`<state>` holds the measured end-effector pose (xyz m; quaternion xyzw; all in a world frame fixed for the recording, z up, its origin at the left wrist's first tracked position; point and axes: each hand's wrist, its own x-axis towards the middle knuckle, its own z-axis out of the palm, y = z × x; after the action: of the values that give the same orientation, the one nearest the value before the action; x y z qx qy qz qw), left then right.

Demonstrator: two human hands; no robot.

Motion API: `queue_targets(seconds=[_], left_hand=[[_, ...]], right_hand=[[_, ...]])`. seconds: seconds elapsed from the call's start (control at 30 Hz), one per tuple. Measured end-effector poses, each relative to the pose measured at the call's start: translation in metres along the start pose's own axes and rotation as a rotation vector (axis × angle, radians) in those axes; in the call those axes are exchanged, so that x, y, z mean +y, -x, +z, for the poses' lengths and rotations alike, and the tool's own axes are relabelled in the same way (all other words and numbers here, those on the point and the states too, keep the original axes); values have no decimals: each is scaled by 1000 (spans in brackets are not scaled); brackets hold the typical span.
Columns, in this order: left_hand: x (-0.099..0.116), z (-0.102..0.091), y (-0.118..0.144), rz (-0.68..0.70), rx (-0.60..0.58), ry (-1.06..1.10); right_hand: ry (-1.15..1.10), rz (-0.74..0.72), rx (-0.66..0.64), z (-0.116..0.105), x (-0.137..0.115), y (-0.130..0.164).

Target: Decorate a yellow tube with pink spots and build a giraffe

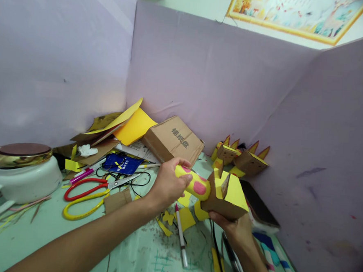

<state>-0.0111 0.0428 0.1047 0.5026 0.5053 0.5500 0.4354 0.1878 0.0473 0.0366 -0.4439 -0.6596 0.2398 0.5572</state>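
My left hand (168,184) is closed around a yellow paper tube (204,190) with pink spots. The tube's right end meets the side of a small cardboard box (235,190) faced with yellow paper; whether the two are joined I cannot tell. From below and behind, my right hand (235,227) grips that box, its thumb along the lower edge. Under the hands lie yellow paper scraps (187,218) and a white marker with a pink tip (181,234).
Left of my arm are red-and-yellow scissors (87,194) and a white lidded mug (26,180). A flat cardboard box (175,137) leans at the back beside yellow sheets (136,125). Spiked cardboard figures (250,160) stand back right. Lilac partitions (216,76) enclose the table.
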Motion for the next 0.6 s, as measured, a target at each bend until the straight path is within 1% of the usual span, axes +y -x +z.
queue_targets(seconds=[0.2,0.33,0.43,0.6], left_hand=[[-1,0,1,-5,-15,6],[-1,-1,0,-20,-30,28],[1,0,-1,-47,-49,50],[-1,0,-4,-53,-63,87]], right_hand=[[-37,40,36,0,0,0],[-10,62,40,-4,4,0],[6,46,33,-6,5,-1],[-59,18,16,-6,10,-2]])
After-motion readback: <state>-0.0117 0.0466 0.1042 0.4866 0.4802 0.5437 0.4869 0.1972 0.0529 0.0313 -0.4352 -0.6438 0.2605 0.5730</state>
